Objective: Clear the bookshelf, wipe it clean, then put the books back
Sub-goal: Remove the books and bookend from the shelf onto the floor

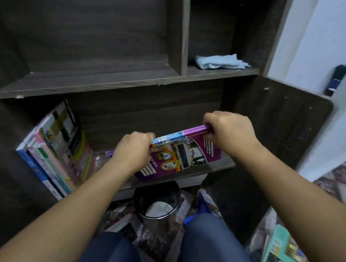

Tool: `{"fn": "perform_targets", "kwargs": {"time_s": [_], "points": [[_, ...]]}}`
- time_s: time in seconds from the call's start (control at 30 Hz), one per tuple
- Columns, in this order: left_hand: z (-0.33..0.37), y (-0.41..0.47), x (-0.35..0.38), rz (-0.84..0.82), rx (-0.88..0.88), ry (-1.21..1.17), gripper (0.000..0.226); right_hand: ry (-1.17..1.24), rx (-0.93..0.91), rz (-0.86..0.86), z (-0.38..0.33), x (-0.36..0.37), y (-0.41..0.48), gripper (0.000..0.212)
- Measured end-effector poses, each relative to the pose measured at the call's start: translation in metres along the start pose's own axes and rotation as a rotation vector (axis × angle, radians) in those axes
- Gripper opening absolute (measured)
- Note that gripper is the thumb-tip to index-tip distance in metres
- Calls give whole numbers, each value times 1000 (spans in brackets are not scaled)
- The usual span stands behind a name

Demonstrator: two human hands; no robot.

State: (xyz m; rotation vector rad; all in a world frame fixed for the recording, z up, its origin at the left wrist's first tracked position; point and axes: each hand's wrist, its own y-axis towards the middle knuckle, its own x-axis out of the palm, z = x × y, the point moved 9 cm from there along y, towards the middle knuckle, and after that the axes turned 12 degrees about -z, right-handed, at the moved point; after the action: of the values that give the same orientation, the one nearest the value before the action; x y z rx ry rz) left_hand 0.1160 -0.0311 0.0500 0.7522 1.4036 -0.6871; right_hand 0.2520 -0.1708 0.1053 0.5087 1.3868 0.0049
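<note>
We hold purple notebooks (179, 156) on edge at the dark wooden lower shelf (219, 165).
Our left hand (135, 150) and right hand (227, 130) curl tight around their top edge; a blue cloth (218, 62) lies in the upper cubby, with a patterned rug (345, 184) below.

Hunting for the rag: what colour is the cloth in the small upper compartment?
Light blue cloth, head view.

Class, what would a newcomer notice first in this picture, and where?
The left hand and right hand grip purple notebooks at the lower shelf's middle. A row of books leans at its left end, and a pale blue cloth lies in the upper right compartment.
</note>
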Motion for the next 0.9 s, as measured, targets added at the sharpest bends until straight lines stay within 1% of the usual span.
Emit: {"fn": "perform_targets", "kwargs": {"time_s": [0.13, 0.2, 0.3, 0.37, 0.4, 0.47, 0.63, 0.73, 0.8, 0.9], "points": [[55, 8, -1, -62, 94, 59, 13, -153, 2, -93, 10, 10, -26, 11], [85, 8, 1, -84, 144, 85, 14, -151, 7, -183, 15, 20, -38, 10], [138, 4, 5, -113, 246, 114, 13, -110, 77, -348, 33, 36, -60, 17], [171, 1, 9, -143, 312, 138, 4, -54, 162, -453, 56, 43, -79, 25], [185, -1, 11, -151, 347, 152, 3, -17, 198, -506, 67, 46, -89, 27], [218, -7, 17, -160, 424, 172, 14, 42, 247, -593, 86, 53, -114, 26], [310, -25, 36, -193, 615, 212, 11, 127, 377, -708, 130, 66, -179, 14], [358, -29, 58, -241, 712, 168, 6, 139, 395, -812, 158, 76, -222, 9], [387, -30, 83, -305, 741, 141, 5, 195, 408, -876, 176, 85, -252, 11], [419, -31, 121, -399, 774, 126, 6, 291, 433, -953, 192, 106, -287, 21]]}}
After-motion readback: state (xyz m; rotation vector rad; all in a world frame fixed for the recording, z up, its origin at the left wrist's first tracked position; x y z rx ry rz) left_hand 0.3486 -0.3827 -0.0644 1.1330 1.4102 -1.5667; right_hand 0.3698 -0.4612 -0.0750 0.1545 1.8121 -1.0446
